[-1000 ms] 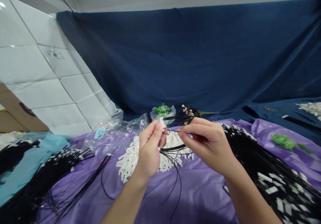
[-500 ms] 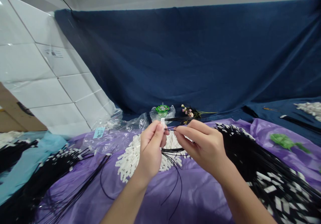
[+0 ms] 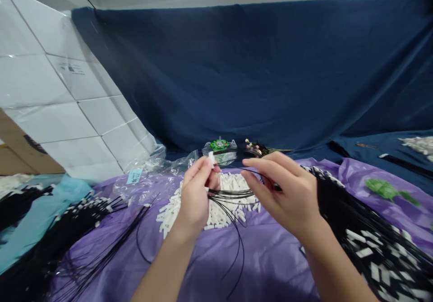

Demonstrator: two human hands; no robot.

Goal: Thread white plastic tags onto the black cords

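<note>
Has drawn right hand (image 3: 292, 189) back since the earlier frame, thumb and forefinger parted. Pinches small white plastic connector (image 3: 211, 158) in left hand (image 3: 195, 191), toward far edge of purple plastic sheet (image 3: 267, 252). Seems partly done: thin black wires (image 3: 233, 150) attached, others dangling.

I'm working from a single view, the camera riding on the person's head and facing forward and downward. It's looking over both forearms (image 3: 169, 263) entering from the bottom edge, with the left hand (image 3: 195, 196) and right hand (image 3: 292, 189) sitting close, just below the middle of the frame. I'm taking in the purple sheet (image 3: 267, 257) beneath them, while the blue cloth (image 3: 237, 76) is filling most of the background, farther off, and white boxes (image 3: 37, 78) are lining the left.
</note>
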